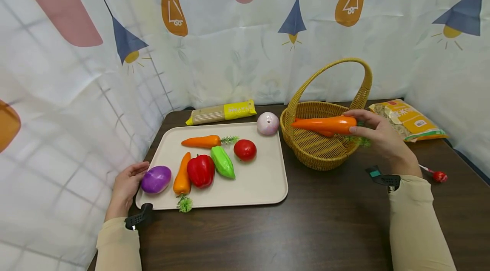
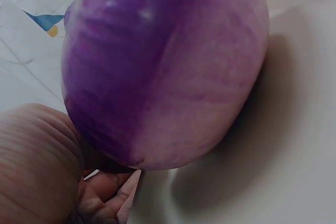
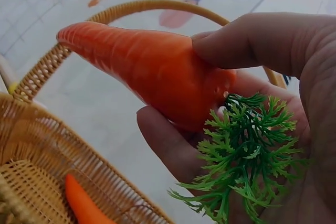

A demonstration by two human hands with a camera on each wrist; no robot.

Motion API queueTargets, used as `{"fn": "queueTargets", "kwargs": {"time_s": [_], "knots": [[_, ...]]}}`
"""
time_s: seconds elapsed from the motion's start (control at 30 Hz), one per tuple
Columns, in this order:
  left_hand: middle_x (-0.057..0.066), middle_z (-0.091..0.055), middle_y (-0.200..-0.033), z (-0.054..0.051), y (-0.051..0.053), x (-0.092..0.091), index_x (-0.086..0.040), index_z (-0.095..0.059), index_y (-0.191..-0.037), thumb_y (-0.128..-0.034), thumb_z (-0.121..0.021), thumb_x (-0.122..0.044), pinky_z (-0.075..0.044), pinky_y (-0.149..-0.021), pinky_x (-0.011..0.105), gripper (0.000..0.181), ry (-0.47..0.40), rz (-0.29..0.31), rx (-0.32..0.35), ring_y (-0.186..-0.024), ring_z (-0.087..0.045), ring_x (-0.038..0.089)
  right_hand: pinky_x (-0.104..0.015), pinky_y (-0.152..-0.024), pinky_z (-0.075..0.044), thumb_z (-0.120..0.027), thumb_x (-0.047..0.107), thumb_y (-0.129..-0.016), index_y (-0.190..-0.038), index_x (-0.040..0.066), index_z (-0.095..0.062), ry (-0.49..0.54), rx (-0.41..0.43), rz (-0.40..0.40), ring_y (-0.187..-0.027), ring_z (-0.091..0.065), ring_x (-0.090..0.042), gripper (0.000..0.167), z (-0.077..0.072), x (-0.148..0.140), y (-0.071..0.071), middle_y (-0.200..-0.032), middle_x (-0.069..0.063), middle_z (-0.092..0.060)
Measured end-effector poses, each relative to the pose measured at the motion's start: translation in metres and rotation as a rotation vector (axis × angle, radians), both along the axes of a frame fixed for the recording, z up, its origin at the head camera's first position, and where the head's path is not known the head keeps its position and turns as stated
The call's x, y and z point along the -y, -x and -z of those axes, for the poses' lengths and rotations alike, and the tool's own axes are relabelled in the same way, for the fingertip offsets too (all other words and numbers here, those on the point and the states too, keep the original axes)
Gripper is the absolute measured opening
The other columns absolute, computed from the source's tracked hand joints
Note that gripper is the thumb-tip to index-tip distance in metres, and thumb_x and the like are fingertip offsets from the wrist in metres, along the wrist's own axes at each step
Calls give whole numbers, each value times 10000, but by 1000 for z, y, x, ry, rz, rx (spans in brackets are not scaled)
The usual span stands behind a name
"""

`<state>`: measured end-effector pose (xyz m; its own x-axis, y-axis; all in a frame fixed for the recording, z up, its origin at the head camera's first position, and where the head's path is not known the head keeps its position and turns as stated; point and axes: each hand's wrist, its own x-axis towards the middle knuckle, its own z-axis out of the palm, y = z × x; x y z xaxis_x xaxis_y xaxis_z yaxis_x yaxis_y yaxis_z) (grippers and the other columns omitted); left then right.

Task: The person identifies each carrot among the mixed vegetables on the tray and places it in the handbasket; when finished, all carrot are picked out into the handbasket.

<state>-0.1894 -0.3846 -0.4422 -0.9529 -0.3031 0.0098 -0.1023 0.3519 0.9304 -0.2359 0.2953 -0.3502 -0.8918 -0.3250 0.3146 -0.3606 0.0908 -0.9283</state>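
An orange carrot [image 1: 324, 124] with green leaves [image 3: 252, 145] is pinched at its thick end between the thumb and fingers of my right hand [image 1: 377, 132], over the wicker basket [image 1: 319, 164]. Another carrot [image 3: 86, 205] lies inside the basket, mostly hidden in the head view. At the left edge of the beige tray [image 1: 252, 190], my left hand [image 1: 127, 183] rests beside a purple oval vegetable [image 1: 156, 179]. Its fingers reach along the tray rim, partly hidden in the left wrist view by the purple vegetable [image 2: 163, 72].
On the tray sit carrots [image 1: 201, 141], a red bell pepper [image 1: 200, 171], a green pepper [image 1: 223, 162], a tomato [image 1: 245, 150] and a pale onion [image 1: 268, 123]. Behind it lies a noodle packet [image 1: 222, 112]. A yellow bag [image 1: 409, 120] and a lollipop [image 1: 439, 176] lie right of the basket.
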Motion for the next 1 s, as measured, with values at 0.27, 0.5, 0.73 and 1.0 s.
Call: {"fn": "queueTargets", "kwargs": {"time_s": [0.27,0.5,0.73,1.0], "knots": [[-287,-579,-936,1,1,0,143,-433,-1371,-977,-449,31,-442,-780,43,410,-12,4,2,-866,-552,-178,-208,-827,-533,-486,-73,-972,-1338,-34,-513,142,23,-43,-996,-619,-144,369,8,-17,3,-1206,-67,-564],[-279,-581,-958,1,1,1,121,-436,-1384,-993,-461,-10,-440,-800,49,413,7,-5,31,-875,-541,-180,-198,-791,-539,-609,42,-952,-1342,11,-531,-10,43,112,-990,-604,-128,398,14,-2,11,-1201,-18,-586],[-241,-593,-981,0,1,0,112,-437,-1387,-988,-454,10,-441,-806,52,413,7,-22,55,-867,-537,-176,-204,-814,-469,-676,251,-932,-1351,111,-557,-171,59,281,-1058,-511,-133,457,23,25,21,-1233,21,-568],[-154,-617,-1077,0,1,-1,88,-451,-1392,-988,-442,13,-452,-844,75,411,44,-36,70,-875,-531,-176,-195,-891,-394,-689,279,-921,-1366,78,-550,-177,29,355,-1103,-492,-73,507,36,43,33,-1274,-40,-567]]}}
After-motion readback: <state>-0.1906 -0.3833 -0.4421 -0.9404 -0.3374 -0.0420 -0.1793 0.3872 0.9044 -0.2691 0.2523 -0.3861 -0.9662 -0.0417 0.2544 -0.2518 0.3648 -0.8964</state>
